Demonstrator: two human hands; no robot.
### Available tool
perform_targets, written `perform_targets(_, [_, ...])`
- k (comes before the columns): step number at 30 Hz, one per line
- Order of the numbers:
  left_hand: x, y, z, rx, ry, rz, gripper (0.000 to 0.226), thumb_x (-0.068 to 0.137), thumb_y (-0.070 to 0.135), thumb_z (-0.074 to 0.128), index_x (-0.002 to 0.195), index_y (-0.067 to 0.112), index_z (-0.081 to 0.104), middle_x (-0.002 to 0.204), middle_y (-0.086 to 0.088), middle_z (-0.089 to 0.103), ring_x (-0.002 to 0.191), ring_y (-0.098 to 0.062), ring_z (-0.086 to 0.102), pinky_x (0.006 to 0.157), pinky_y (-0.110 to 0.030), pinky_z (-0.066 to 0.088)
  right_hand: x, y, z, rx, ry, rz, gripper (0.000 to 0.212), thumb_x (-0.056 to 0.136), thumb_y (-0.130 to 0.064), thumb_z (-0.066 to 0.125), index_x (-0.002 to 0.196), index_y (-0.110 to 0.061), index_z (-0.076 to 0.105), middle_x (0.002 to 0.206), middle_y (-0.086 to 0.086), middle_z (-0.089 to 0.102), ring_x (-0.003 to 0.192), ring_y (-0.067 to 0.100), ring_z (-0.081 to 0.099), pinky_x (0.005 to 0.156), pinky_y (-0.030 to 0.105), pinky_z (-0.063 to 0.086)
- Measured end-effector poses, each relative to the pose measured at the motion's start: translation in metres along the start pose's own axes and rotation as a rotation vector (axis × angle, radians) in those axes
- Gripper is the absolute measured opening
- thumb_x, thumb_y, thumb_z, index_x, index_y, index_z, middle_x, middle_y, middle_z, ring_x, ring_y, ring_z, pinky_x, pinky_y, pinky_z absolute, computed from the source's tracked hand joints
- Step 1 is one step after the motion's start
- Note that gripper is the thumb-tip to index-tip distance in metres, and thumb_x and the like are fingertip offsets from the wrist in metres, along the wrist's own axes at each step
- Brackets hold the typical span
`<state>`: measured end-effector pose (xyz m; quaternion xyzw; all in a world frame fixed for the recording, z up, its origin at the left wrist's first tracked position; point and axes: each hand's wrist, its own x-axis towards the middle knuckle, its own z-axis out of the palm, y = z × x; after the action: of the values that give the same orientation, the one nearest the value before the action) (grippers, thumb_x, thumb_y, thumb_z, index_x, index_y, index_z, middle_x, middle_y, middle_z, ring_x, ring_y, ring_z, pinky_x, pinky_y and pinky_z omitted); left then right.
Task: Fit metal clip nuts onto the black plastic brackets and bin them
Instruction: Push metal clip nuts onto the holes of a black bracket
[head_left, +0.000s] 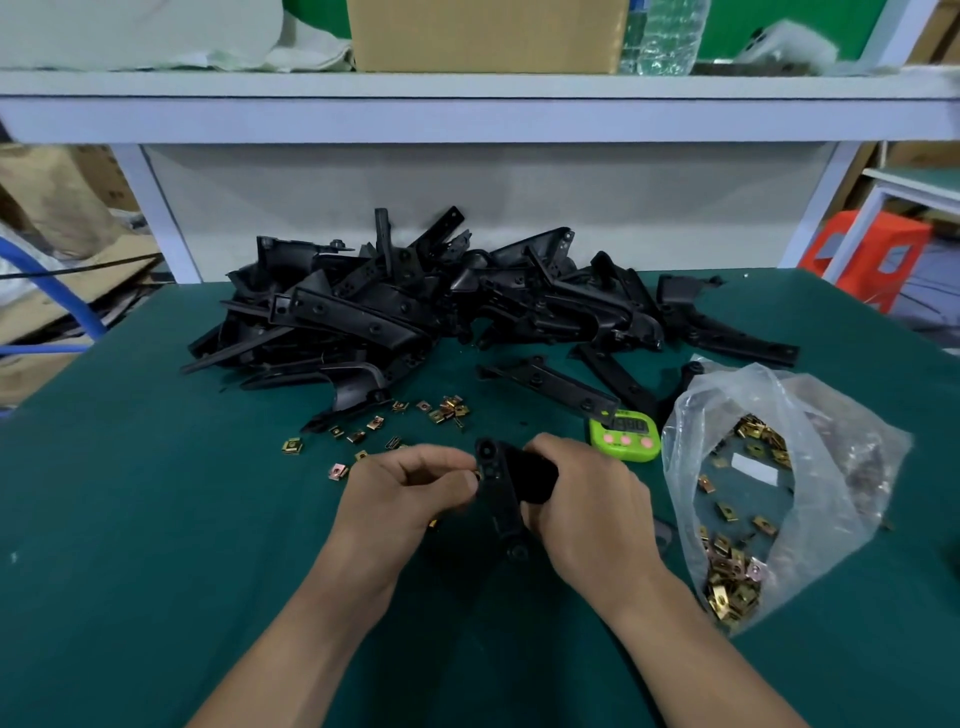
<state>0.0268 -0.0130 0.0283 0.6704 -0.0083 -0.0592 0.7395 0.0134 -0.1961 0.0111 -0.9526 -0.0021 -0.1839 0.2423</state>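
Single wide-angle view from the head, looking forward and down across the green worktop (156, 519) from its near edge. Close above the left hand (410, 488) and right hand (587, 499), both low in the middle. Facing the far edge squarely, taking in the white shelf (467, 104) over it and the room past the left and right edges.

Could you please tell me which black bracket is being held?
The bracket nearest the camera: the right hand grips it and the left hand pinches a clip nut at its top; the others lie untouched.
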Motion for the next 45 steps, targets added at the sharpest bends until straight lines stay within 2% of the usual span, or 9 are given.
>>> perform_targets(6, [0.001, 0.0, 0.003, -0.093, -0.008, -0.04, 0.024, 0.08, -0.006, 0.077, 0.085, 0.017, 0.082, 0.071, -0.008, 0.073, 0.062, -0.012, 0.067, 0.058, -0.018, 0.053, 0.001, -0.002, 0.0, -0.019, 0.002, 0.023, 0.013, 0.074, -0.022, 0.063, 0.084, -0.027, 0.055, 0.07, -0.01, 0.057, 0.062, 0.014, 0.052, 0.057, 0.033, 0.044])
perform_targets(12, [0.001, -0.001, 0.002, -0.134, -0.009, -0.051, 0.029, 0.062, 0.016, 0.084, 0.09, 0.013, 0.08, 0.073, -0.01, 0.073, 0.065, -0.015, 0.068, 0.062, -0.02, 0.056, 0.0, -0.001, -0.002, -0.011, 0.012, 0.03, 0.015, 0.068, -0.029, 0.055, 0.082, -0.025, 0.052, 0.069, -0.01, 0.056, 0.061, 0.017, 0.051, 0.057, 0.034, 0.044])
perform_targets(17, [0.002, -0.002, 0.003, -0.148, -0.004, -0.054, 0.036, 0.064, 0.012, 0.082, 0.098, 0.007, 0.076, 0.071, -0.009, 0.072, 0.065, -0.016, 0.069, 0.062, -0.02, 0.057, 0.0, -0.002, -0.004, -0.028, -0.003, 0.052, 0.016, 0.071, -0.025, 0.065, 0.082, -0.025, 0.054, 0.068, -0.009, 0.056, 0.061, 0.018, 0.051, 0.059, 0.035, 0.046])
perform_targets(23, [0.004, -0.003, 0.002, -0.14, -0.001, -0.061, 0.019, 0.081, -0.006, 0.076, 0.098, 0.002, 0.074, 0.069, -0.01, 0.072, 0.063, -0.015, 0.069, 0.061, -0.021, 0.057, -0.001, -0.008, -0.002, -0.06, -0.021, 0.048, 0.018, 0.075, -0.016, 0.067, 0.084, -0.027, 0.055, 0.07, -0.008, 0.057, 0.061, 0.016, 0.051, 0.057, 0.034, 0.042])
perform_targets(27, [0.003, -0.005, 0.003, -0.154, 0.02, -0.053, 0.018, 0.079, -0.005, 0.079, 0.092, 0.007, 0.076, 0.07, -0.013, 0.072, 0.063, -0.016, 0.069, 0.06, -0.022, 0.057, 0.0, -0.008, 0.0, -0.094, -0.01, 0.051, 0.021, 0.076, -0.017, 0.068, 0.081, -0.025, 0.05, 0.067, -0.008, 0.053, 0.055, 0.015, 0.043, 0.05, 0.031, 0.027])
perform_targets(32, [-0.003, -0.005, 0.011, -0.184, -0.016, -0.029, 0.029, 0.077, -0.004, 0.081, 0.099, 0.014, 0.079, 0.093, -0.015, 0.078, 0.082, -0.022, 0.075, 0.071, -0.019, 0.057, 0.0, -0.008, -0.002, -0.118, 0.001, 0.091, 0.023, 0.075, -0.021, 0.07, 0.081, -0.024, 0.048, 0.065, -0.007, 0.052, 0.056, 0.019, 0.045, 0.051, 0.034, 0.026])
perform_targets(36, [-0.013, -0.005, 0.027, 0.013, -0.032, 0.047, 0.047, 0.08, -0.002, 0.08, 0.115, 0.027, 0.071, 0.097, 0.001, 0.08, 0.091, -0.014, 0.076, 0.074, -0.015, 0.056, -0.001, -0.011, -0.004, -0.149, 0.018, 0.125, 0.025, 0.076, -0.025, 0.067, 0.078, -0.026, 0.042, 0.062, -0.009, 0.046, 0.053, 0.019, 0.037, 0.05, 0.034, 0.022])
perform_targets(41, [-0.02, -0.004, 0.039, 0.314, 0.158, 0.149, 0.039, 0.08, 0.018, 0.083, 0.109, 0.041, 0.07, 0.089, 0.027, 0.075, 0.084, 0.009, 0.07, 0.07, -0.005, 0.051, -0.005, -0.017, -0.004, -0.19, 0.007, 0.145, 0.026, 0.082, -0.022, 0.062, 0.079, -0.028, 0.037, 0.065, -0.009, 0.045, 0.052, 0.015, 0.033, 0.05, 0.034, 0.022])
perform_targets(45, [-0.02, -0.004, 0.039, 0.437, 0.249, 0.199, 0.04, 0.082, 0.025, 0.076, 0.117, 0.043, 0.069, 0.086, 0.03, 0.073, 0.081, 0.014, 0.067, 0.074, -0.004, 0.049, -0.005, -0.023, -0.003, -0.205, -0.017, 0.116, 0.023, 0.089, -0.026, 0.06, 0.084, -0.03, 0.037, 0.071, -0.01, 0.048, 0.055, 0.014, 0.039, 0.05, 0.03, 0.022])
